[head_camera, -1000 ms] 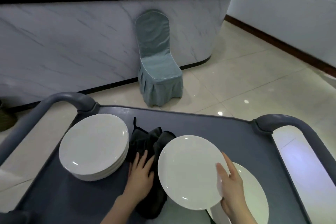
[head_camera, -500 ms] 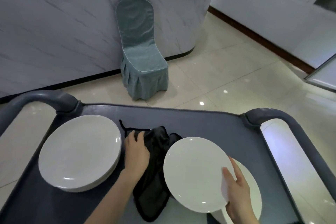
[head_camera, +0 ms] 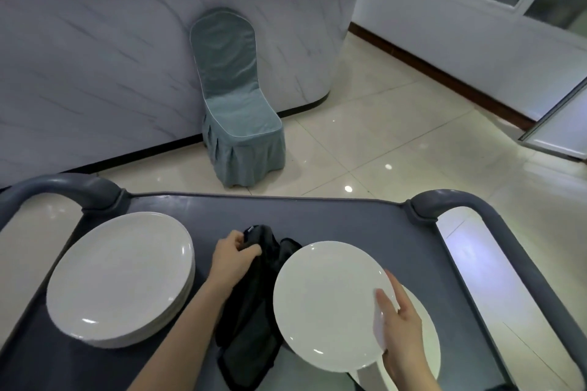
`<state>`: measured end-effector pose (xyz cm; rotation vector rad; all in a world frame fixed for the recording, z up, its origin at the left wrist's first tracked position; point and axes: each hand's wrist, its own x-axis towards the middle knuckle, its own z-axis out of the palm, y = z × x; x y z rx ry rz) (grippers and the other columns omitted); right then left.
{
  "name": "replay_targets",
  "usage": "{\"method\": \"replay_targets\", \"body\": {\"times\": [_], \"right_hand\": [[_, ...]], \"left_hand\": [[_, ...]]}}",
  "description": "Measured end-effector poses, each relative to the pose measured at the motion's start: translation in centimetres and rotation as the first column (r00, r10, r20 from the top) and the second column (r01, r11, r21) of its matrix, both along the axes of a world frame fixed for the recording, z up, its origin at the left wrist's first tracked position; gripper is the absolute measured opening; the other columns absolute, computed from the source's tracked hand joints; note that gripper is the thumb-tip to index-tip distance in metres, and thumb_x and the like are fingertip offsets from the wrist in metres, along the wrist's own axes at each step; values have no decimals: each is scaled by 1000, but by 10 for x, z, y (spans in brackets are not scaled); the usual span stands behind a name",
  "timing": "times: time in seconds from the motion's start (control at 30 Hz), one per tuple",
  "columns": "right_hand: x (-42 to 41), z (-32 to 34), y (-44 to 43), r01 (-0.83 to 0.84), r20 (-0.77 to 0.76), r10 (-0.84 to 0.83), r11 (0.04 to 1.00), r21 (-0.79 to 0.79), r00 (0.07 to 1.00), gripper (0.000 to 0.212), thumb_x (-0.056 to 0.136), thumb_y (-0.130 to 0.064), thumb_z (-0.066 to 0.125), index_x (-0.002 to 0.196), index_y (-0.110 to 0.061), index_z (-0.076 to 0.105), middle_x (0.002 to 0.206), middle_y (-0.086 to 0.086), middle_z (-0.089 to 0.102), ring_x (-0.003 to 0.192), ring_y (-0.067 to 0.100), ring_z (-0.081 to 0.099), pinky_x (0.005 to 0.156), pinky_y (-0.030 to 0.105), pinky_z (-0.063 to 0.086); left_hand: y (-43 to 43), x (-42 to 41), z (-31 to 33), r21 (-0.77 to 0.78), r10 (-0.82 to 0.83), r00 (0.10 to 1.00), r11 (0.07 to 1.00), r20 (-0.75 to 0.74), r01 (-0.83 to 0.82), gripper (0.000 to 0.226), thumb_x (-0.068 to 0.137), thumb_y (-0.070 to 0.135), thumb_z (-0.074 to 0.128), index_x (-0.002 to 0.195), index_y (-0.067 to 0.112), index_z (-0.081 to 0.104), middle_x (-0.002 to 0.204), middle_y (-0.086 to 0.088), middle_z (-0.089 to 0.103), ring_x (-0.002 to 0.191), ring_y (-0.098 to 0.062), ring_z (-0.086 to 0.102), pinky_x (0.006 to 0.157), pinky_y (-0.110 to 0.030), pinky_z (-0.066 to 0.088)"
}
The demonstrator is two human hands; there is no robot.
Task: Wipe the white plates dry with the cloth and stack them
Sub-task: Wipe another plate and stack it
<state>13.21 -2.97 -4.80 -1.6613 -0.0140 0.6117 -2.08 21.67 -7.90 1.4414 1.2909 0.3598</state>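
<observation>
On grey cart [head_camera: 365, 219] — left hand [head_camera: 233, 260] grips crumpled black cloth [head_camera: 254, 311]; right hand [head_camera: 401, 324] holds round glossy plate [head_camera: 327, 301].

Banquet hall service area, marble-fronted counter [head_camera: 127, 73], covered chair [head_camera: 238, 124], plate trolley [head_camera: 349, 219]

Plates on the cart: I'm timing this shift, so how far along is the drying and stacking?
Done, apparently: a stack of plates sits left on the cart. In hand: the right hand holds one plate tilted while the left hand grips the dark cloth, not yet on it. Left: wiping that plate, plus the lower plate beneath it.
</observation>
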Motion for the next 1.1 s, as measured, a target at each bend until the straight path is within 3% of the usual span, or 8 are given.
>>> {"method": "replay_targets", "body": {"times": [0.2, 0.33, 0.43, 0.53, 0.6, 0.7, 0.9, 1.1], "right_hand": [[-1, 5, 15, -55, 65, 53, 998, 36, 996, 36, 101, -12, 53, 124, -36, 66, 118, -14, 70, 103, 4, 66, 80, 24, 50], [0, 16, 28, -65, 114, 56, 995, 77, 992, 34, 103, -16, 48, 116, -39, 70, 112, -17, 72, 100, 1, 67, 80, 24, 51], [1, 23, 30, -51, 147, 37, 994, 99, 988, 36, 104, -19, 47, 110, -47, 69, 109, -22, 72, 103, 4, 67, 89, 32, 53], [5, 23, 27, 15, 129, -35, 989, 149, 991, 32, 104, -19, 47, 125, -32, 67, 123, -12, 69, 117, 14, 63, 103, 41, 49], [6, 29, 26, 24, 179, -54, 986, 164, 982, 30, 104, -20, 48, 119, -36, 69, 118, -20, 69, 115, 6, 62, 101, 36, 49], [4, 37, 28, 21, 201, -61, 980, 196, 978, 31, 104, -21, 48, 113, -42, 70, 112, -25, 70, 111, 0, 63, 95, 30, 49], [-14, 37, 34, 3, 149, -44, 965, 263, 988, 32, 104, -16, 45, 127, -26, 66, 122, -11, 70, 116, 11, 64, 100, 33, 50], [-20, 41, 31, 7, 125, -41, 964, 266, 991, 32, 105, -21, 46, 132, -29, 63, 126, -13, 67, 120, 10, 60, 105, 35, 46]], "left_hand": [[-40, -1, 76, 261, -215, 945, 954, 248, 149, 18, 79, 32, 63, 82, 30, 46, 70, 12, 58, 65, -5, 52, 61, -19, 43], [-85, 3, 93, 184, -693, 718, 716, 73, 673, 57, 77, 61, 64, 128, 59, 38, 117, 30, 59, 105, 7, 58, 84, -16, 45], [-86, -4, 86, 432, -572, 810, 702, -131, 566, 51, 93, 44, 56, 141, 48, 39, 131, 24, 55, 113, 7, 55, 99, -25, 46], [-95, -16, 72, 723, -439, 799, 378, -410, 579, 38, 95, 30, 53, 133, 37, 55, 139, 20, 51, 127, -4, 46, 104, -31, 39], [-111, -23, 64, 738, -514, 746, 282, -424, 613, 33, 87, 32, 57, 118, 37, 62, 130, 18, 56, 111, -9, 57, 84, -31, 49], [-130, -23, 66, 766, -582, 734, 274, -349, 581, 28, 82, 39, 63, 109, 35, 61, 113, 17, 56, 87, -4, 50, 67, -25, 49], [-141, 12, 79, 781, -584, 774, 356, -244, 514, 37, 92, 18, 55, 128, 20, 60, 131, 9, 57, 128, -10, 46, 108, -32, 38], [-122, 12, 65, 554, -474, 750, 507, -461, 660, 58, 103, 47, 28, 156, 32, 10, 156, 28, -8, 149, -9, -18, 121, -34, -10]]}}
